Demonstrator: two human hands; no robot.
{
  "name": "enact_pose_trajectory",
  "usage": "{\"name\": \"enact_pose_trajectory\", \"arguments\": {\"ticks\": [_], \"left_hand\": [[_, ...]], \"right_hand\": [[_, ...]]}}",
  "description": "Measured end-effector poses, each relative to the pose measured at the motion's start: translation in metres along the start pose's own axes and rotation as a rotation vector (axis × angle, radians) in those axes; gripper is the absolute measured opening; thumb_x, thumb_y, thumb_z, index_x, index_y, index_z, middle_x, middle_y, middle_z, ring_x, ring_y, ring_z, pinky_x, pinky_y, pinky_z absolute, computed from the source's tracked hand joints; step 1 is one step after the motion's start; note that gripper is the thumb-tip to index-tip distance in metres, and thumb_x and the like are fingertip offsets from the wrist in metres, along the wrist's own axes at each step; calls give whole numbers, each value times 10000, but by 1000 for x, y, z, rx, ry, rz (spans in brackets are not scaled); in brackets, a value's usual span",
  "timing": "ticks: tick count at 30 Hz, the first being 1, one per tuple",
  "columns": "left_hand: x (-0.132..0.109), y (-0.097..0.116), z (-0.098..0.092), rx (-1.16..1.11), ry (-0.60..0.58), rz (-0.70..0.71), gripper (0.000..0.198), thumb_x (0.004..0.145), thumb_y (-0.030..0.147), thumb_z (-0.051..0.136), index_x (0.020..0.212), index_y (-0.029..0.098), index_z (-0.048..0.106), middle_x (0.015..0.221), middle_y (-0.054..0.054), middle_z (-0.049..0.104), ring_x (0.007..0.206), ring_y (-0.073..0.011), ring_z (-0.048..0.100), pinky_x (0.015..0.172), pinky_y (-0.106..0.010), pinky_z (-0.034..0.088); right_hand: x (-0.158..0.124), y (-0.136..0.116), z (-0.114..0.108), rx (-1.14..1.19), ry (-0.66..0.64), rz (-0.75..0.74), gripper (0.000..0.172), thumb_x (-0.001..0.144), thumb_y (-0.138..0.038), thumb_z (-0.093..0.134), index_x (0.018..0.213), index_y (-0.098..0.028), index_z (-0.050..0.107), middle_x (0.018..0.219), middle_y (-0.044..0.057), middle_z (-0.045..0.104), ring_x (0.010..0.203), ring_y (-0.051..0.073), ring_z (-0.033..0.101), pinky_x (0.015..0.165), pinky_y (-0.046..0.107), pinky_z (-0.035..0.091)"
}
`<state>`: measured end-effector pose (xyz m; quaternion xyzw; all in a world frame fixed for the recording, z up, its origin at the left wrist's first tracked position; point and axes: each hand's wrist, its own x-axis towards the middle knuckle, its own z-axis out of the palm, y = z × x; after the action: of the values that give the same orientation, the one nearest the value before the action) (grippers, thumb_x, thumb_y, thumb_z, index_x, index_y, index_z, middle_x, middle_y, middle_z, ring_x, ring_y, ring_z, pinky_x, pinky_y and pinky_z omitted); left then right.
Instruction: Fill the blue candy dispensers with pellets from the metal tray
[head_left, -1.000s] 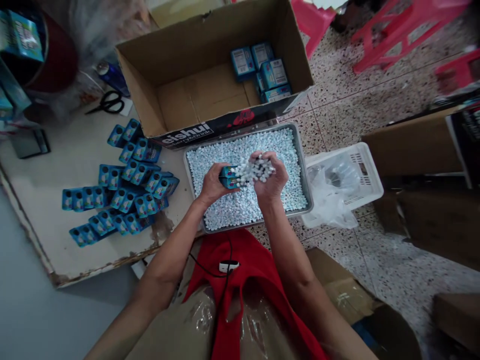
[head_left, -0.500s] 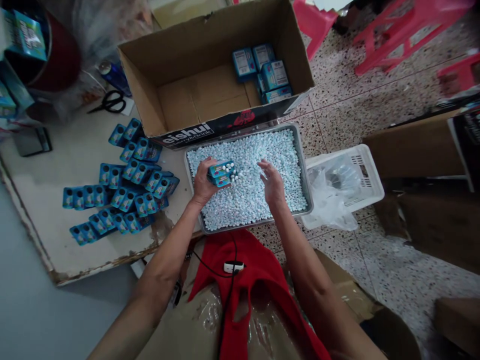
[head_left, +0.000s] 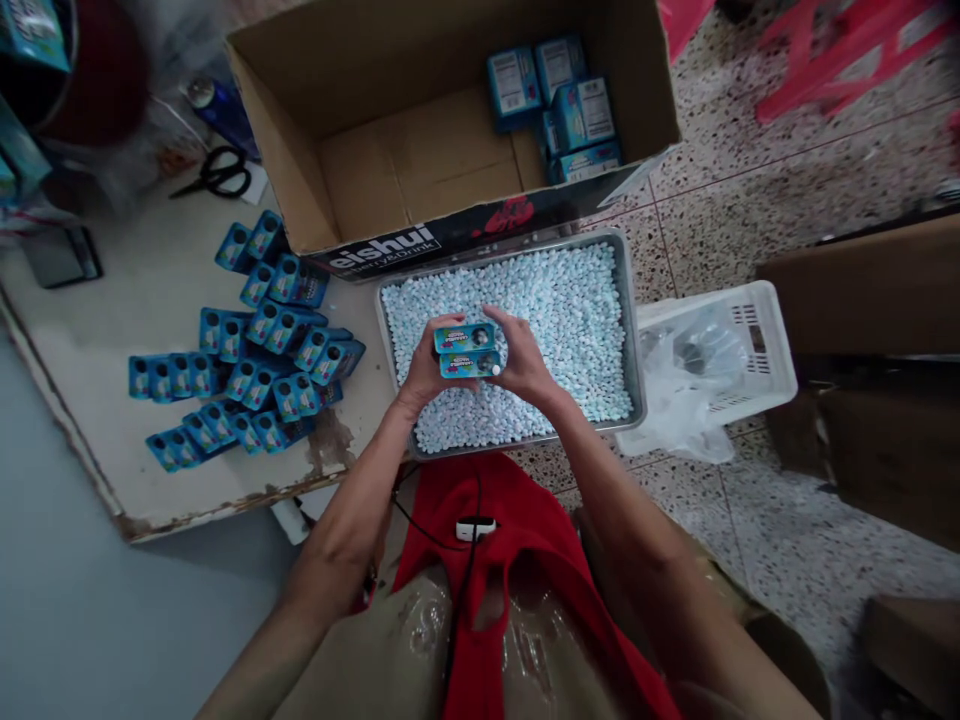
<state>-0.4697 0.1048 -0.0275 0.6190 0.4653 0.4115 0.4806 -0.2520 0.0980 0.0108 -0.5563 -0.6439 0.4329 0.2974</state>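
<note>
Two small teal boxes [head_left: 466, 351] lie stacked between my hands above a metal tray [head_left: 634, 330] full of small pale blue-white tablets [head_left: 570, 320]. My left hand [head_left: 424, 366] grips the boxes' left end with curled fingers. My right hand [head_left: 523, 360] closes on their right end, thumb on top. Both hands hover over the middle of the tray.
A pile of several teal boxes [head_left: 247, 360] lies on the white board [head_left: 112, 330] at left. An open cardboard carton [head_left: 390, 170] behind the tray holds a few blue packs [head_left: 559, 100]. Scissors [head_left: 214, 175] lie far left. A white basket [head_left: 750, 350] with clear plastic stands right.
A second ago my right hand held a heap of tablets at the boxes' open end. It then dropped away open. Now it grips the boxes' right end, and the camera has moved closer.
</note>
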Motion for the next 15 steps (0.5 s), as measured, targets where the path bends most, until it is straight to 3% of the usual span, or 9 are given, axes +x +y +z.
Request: {"name": "enact_pose_trajectory", "arguments": {"ticks": [5, 9, 12, 15], "left_hand": [[-14, 11, -1, -85, -18, -93, 1127, 490, 600, 1059, 1416, 260, 513, 1452, -165, 652, 1315, -365, 696, 1101, -519, 602], [-22, 36, -13, -8, -74, -72, 1114, 577, 464, 1063, 1508, 288, 477, 1383, -126, 667, 1253, -331, 712, 1038, -450, 621], [-45, 65, -33, 191, -63, -1, 838, 653, 281, 1006, 1389, 292, 605, 1301, -87, 680, 1238, -317, 695, 1062, -439, 602], [-99, 88, -59, 422, 92, -94, 791, 624, 162, 948, 1342, 288, 641, 1219, -78, 695, 1166, -320, 704, 1024, -447, 619]], "right_hand": [[0, -6, 6, -11, -33, 0, 730, 575, -263, 893, 1265, -291, 659, 1222, 69, 729, 1077, 313, 671, 972, 472, 556], [-16, -6, 9, 25, -3, 69, 674, 582, -267, 866, 1224, -271, 661, 1147, 52, 732, 989, 272, 677, 901, 425, 567], [-25, -11, 34, 194, -120, 52, 672, 626, -379, 885, 1243, -264, 645, 1191, 66, 735, 1032, 279, 702, 896, 424, 595], [-34, -27, 78, 264, -311, -29, 727, 676, -446, 910, 1327, -284, 631, 1347, 102, 718, 1219, 320, 698, 1015, 477, 599]]}}
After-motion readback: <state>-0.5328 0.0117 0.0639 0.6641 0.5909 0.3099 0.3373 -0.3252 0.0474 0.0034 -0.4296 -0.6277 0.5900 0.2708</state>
